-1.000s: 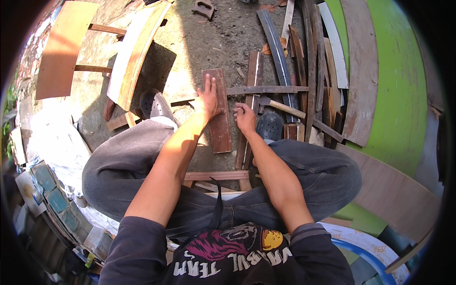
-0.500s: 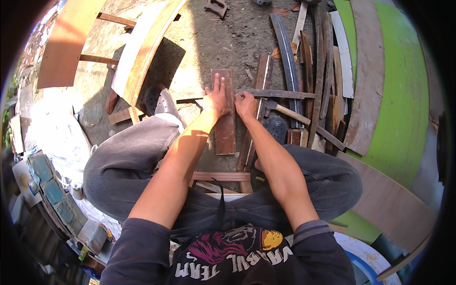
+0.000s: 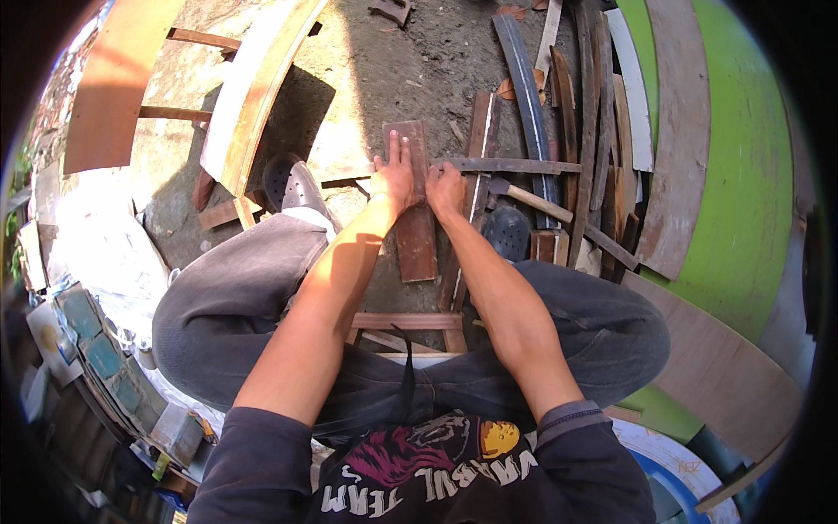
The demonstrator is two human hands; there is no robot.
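A reddish-brown board (image 3: 415, 240) lies lengthwise in front of me, across a long thin wooden strip (image 3: 515, 165). My left hand (image 3: 393, 183) rests flat on the board's left side, its fingers stretched toward the far end and the thumb apart. Close against the board's right edge is my right hand (image 3: 445, 187), fingers curled together above the strip. Whatever those fingers may pinch is hidden or too small to name. A hammer (image 3: 537, 201) with a pale wooden handle lies to the right of my right hand.
Several long wood strips (image 3: 601, 122) lie in a bundle at the right, beside a green panel (image 3: 733, 175). A wooden frame (image 3: 275, 87) stands at far left. A saw handle (image 3: 390, 10) lies at the far edge. Near my lap is a low wooden piece (image 3: 408, 322).
My right hand has shifted slightly left, closer to the board's edge. My left hand stays flat on the board. The whole view has moved a little.
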